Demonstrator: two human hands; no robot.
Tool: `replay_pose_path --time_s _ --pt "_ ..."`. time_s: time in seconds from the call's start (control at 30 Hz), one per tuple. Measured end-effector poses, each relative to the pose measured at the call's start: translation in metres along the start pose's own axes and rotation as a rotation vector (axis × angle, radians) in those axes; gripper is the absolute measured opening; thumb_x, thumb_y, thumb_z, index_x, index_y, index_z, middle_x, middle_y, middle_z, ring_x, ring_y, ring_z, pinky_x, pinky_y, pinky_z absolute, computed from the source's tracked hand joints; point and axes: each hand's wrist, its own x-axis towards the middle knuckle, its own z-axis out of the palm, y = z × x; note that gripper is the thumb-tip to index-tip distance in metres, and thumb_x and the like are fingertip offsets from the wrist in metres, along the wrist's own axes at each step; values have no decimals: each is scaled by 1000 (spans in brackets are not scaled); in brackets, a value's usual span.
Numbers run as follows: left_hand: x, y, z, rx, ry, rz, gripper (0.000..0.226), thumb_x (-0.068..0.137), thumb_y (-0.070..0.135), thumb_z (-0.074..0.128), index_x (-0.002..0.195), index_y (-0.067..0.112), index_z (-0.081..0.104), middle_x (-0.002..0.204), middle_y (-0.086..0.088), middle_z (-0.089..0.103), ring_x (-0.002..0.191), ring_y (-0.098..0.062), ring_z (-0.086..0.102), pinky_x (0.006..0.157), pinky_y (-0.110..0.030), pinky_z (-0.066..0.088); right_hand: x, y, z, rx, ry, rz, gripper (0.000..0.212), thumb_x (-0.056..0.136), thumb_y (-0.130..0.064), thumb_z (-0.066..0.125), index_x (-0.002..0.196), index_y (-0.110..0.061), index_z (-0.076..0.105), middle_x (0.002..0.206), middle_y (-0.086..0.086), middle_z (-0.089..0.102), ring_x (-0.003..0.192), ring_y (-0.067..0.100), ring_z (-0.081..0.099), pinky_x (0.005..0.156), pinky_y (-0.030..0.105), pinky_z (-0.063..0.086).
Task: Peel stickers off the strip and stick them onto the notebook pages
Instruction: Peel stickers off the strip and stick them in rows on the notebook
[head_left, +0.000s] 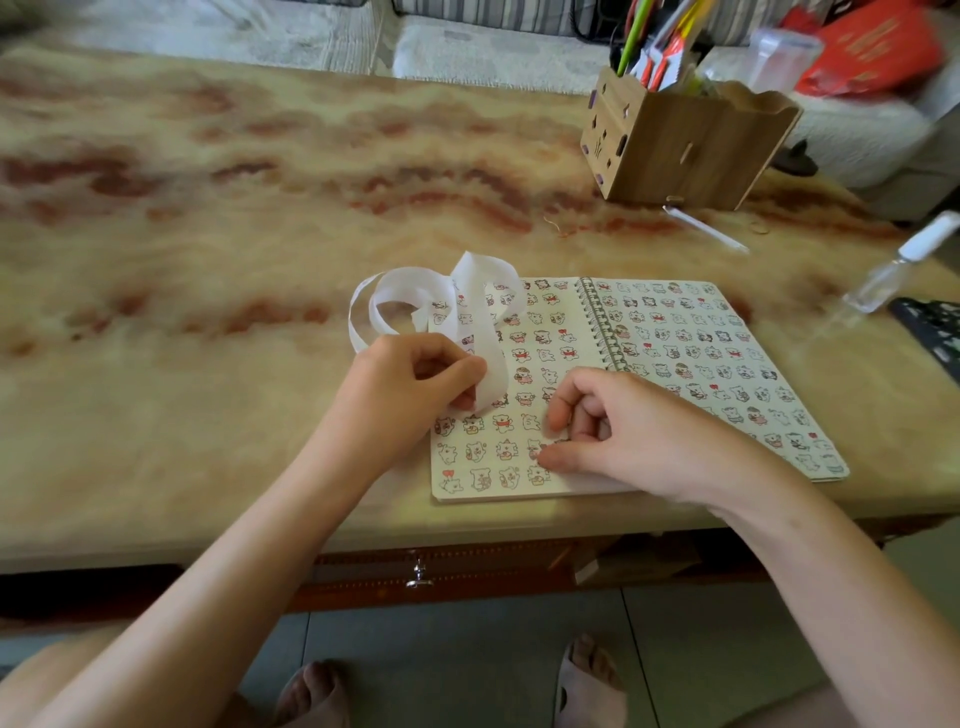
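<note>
An open spiral notebook (691, 332) lies on the marbled table, both pages covered with several small bear stickers. A long white sticker strip (410, 291) curls in loops over the notebook's top left corner. My left hand (415, 384) pinches the lower end of the strip over the left page. My right hand (623, 431) rests on the left page near the bottom rows, fingers curled, thumb tip pressing down at a sticker (535, 451) there. Whether it holds a sticker is hidden.
A wooden pen holder (685, 150) full of pens stands at the back right. A white pen (706, 228) lies in front of it. A small clear bottle (898, 270) and a black object (935, 332) sit at the right edge. The table's front edge (363, 540) is close to me.
</note>
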Motion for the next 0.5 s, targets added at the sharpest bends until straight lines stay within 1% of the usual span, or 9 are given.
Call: replay_pose_path --time_s 0.07,0.13,0.2,0.3,0.33,0.4,0.43,0.5 --pt "0 0 0 -3 0 -1 16 86 20 64 73 13 69 59 7 68 53 5 59 51 -4 39 0 0 -1 2 -7 -5 22 79 -34 75 89 -26 58 67 -9 54 54 2 44 60 23 38" --pt "0 0 0 -4 3 -1 16 86 20 64 73 12 69 59 7 68 53 5 59 51 -4 39 -1 -1 -1 16 -15 -2 26 76 -38 77 89 -26 57 67 -9 54 55 4 44 60 24 37" --pt "0 0 0 -3 3 0 16 87 20 64 73 12 68 58 8 68 53 5 59 51 -4 39 -2 -1 0 0 -24 -6 27 75 -37 78 89 -27 57 67 -9 53 55 4 44 59 23 37" --pt "-3 2 0 -2 23 20 17 88 21 64 74 11 69 60 6 68 53 5 59 51 -4 39 -1 1 -1 -6 -29 -13 15 84 -31 71 89 -27 57 69 -9 55 57 5 46 60 22 39" --pt "-4 3 0 -11 44 36 17 88 20 63 75 10 69 61 4 68 53 5 59 51 -3 39 -1 1 -1 24 -28 -9 11 86 -30 68 88 -27 58 71 -7 59 60 8 50 61 26 42" --pt "-4 5 0 -46 99 76 16 88 18 63 76 10 70 60 4 68 52 4 60 51 -3 38 -1 -1 -1 133 6 -15 8 86 -31 67 89 -26 61 78 -5 67 70 16 62 72 36 51" --pt "-4 7 -1 -65 124 98 15 89 18 62 78 10 70 59 5 69 52 4 60 51 -3 38 0 -2 0 189 48 -37 8 86 -32 66 90 -26 62 82 -5 70 76 15 66 77 37 54" --pt "-3 9 -3 -88 156 141 14 89 17 62 80 11 70 59 7 70 55 4 63 51 -4 38 2 -5 4 280 166 -102 11 85 -32 66 94 -27 62 90 -8 70 79 10 67 81 34 56"
